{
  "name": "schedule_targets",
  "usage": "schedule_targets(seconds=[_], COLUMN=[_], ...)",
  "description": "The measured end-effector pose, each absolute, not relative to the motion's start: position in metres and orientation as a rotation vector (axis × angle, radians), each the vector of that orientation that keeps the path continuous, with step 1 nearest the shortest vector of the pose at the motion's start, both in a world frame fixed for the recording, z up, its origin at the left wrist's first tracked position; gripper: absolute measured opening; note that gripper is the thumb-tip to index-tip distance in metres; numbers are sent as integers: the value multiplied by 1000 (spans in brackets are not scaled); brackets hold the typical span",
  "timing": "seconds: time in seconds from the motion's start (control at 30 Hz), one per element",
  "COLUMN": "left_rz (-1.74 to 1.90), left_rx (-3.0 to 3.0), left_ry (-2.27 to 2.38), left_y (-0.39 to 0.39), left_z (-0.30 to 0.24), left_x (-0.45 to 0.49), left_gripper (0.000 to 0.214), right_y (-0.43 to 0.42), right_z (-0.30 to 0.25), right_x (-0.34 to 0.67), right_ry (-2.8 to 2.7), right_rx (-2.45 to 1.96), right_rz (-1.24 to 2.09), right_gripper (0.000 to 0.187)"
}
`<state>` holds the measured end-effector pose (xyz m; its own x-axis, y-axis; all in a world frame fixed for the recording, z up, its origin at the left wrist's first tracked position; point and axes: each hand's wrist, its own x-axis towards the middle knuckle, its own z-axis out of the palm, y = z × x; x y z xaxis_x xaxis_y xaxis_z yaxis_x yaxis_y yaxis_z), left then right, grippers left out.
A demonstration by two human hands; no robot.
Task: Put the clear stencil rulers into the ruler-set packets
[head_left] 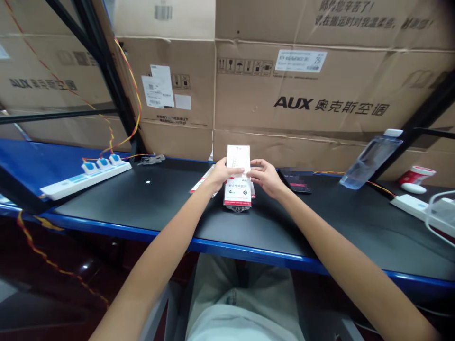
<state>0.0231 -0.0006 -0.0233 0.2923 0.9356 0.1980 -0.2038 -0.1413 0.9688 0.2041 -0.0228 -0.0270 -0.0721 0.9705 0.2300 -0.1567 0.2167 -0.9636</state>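
Left hand (222, 173) and right hand (265, 177) closed on upright white-and-red packet (237, 192), above black tabletop (156, 199) (wrap looks slick). Loosened grip could drop it onto packets (202, 183) beneath.

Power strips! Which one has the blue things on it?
The white power strip at the left end of the black table top, with three blue-topped plugs in a row. The other white power strip, at the right, shows no blue.
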Motion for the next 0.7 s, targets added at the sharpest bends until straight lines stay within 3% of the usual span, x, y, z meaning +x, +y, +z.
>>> schedule_targets(seconds=[0.17, 0.7], left_rz=[1217, 1211], left_rx=[1307, 1388], left_ry=[833, 820], left_y=[1, 3], left_z=[-24, -34], left_x=[24, 25], left_gripper=[64, 69], right_y=[-23, -20], right_z=[-28, -35], right_x=[203, 203], right_ry=[-1264, -1332], right_rx=[-891, -949], right_rz=[1204, 1106], right_gripper=[45, 66])
